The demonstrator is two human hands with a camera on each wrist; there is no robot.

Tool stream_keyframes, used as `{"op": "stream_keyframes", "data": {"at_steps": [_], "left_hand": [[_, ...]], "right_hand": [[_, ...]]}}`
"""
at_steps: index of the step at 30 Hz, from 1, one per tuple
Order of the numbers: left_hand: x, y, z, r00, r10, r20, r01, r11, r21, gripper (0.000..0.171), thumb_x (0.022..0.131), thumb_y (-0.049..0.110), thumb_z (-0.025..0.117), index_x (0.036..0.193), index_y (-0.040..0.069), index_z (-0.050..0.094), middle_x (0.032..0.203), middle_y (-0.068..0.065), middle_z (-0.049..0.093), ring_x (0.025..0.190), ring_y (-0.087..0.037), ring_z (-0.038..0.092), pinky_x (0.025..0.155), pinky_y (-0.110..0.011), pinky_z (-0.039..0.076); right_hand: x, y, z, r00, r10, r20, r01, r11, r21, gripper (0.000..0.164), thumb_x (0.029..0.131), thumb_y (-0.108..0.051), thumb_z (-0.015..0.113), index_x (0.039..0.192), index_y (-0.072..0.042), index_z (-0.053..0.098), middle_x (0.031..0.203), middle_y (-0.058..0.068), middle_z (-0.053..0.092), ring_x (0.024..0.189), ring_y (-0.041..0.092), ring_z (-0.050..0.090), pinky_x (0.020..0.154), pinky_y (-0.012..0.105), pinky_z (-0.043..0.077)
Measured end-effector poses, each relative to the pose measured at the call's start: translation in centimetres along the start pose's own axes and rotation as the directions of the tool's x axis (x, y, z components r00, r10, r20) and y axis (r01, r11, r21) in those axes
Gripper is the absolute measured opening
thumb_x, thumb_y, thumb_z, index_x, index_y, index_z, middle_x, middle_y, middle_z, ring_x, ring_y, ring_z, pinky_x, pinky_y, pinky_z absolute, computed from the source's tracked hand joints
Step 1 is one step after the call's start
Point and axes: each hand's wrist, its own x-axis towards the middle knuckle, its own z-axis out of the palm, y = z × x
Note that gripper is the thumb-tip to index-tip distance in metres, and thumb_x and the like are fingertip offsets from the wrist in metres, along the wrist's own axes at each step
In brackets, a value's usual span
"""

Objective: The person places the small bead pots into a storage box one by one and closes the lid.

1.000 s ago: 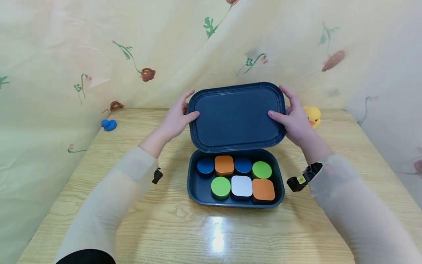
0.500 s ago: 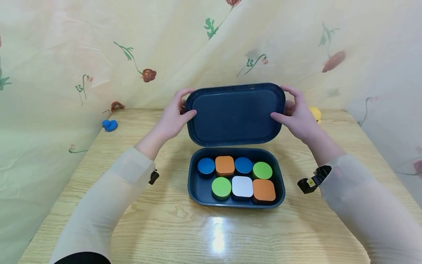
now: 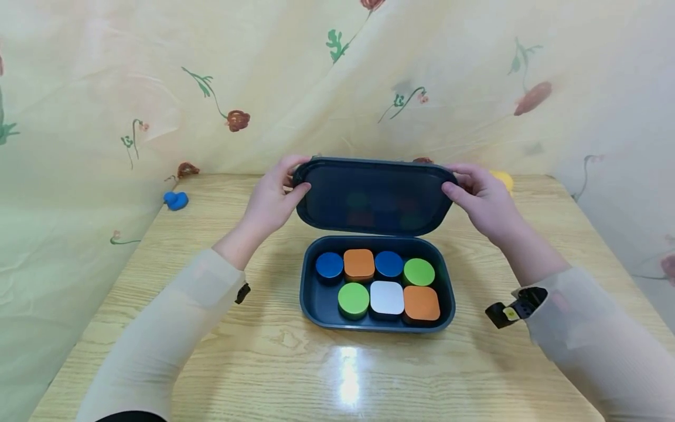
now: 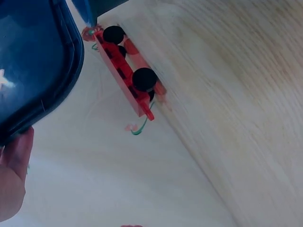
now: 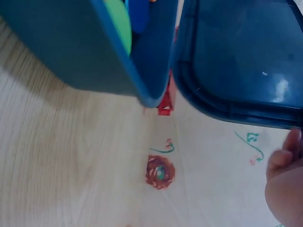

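A dark blue lid (image 3: 374,196) is held up at a tilt behind an open dark blue box (image 3: 323,300), its underside facing me. My left hand (image 3: 270,198) grips the lid's left end, thumb on the underside. At the right end, my right hand (image 3: 487,202) holds it the same way. In the right wrist view a gap separates lid and box. Inside the box sit round and square blocks: a blue round one (image 3: 329,266), an orange square (image 3: 359,264), another blue round (image 3: 389,265), two green rounds (image 3: 419,272), a white square (image 3: 387,298) and a second orange square (image 3: 421,303).
A blue toy duck (image 3: 176,200) stands at the table's back left. Beyond my right hand a yellow toy (image 3: 503,179) is mostly hidden. A red toy with black wheels (image 4: 125,71) lies by the flowered cloth (image 3: 295,76), hidden by the lid in the head view.
The lid's upper edge has come down, so its underside looks narrower and more tilted. Both hands have lowered with it, and the right has shifted outward. The box and blocks stay put.
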Motion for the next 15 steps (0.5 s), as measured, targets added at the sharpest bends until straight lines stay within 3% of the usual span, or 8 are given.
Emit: {"op": "stream_keyframes", "data": {"at_steps": [6,10,15], "left_hand": [[-0.6,0.1,0.2,0.997,0.05,-0.058,-0.049,0.999,0.023,0.043,0.091,0.011,0.061,0.132,0.019,0.047,0.118,-0.012,0.059,0.094,-0.027,0.058,0.07,-0.04,0.051],[-0.8,0.1,0.2,0.995,0.076,-0.061,-0.074,0.997,0.031,0.043,0.091,0.011,0.061,0.131,0.019,0.046,0.117,-0.012,0.06,0.094,-0.027,0.059,0.071,-0.041,0.051],[-1.2,0.3,0.3,0.987,0.141,-0.072,-0.138,0.99,0.041,0.04,0.092,0.009,0.059,0.13,0.016,0.046,0.115,-0.012,0.06,0.095,-0.027,0.059,0.075,-0.041,0.051]], "right_hand": [[-0.5,-0.4,-0.1,0.998,-0.036,0.06,0.022,0.973,0.23,0.025,0.094,-0.005,0.054,0.114,-0.014,0.065,0.088,-0.003,0.065,0.06,0.014,0.053,0.054,0.019,0.046],[-0.7,-0.5,-0.3,0.995,-0.06,0.085,0.025,0.931,0.365,0.025,0.094,-0.004,0.052,0.116,-0.008,0.064,0.096,0.0,0.067,0.072,0.013,0.064,0.064,0.022,0.053],[-0.8,-0.4,-0.3,0.989,-0.103,0.11,0.041,0.888,0.458,0.025,0.095,-0.003,0.05,0.116,-0.005,0.064,0.099,0.003,0.066,0.081,0.014,0.066,0.069,0.027,0.053]]}}
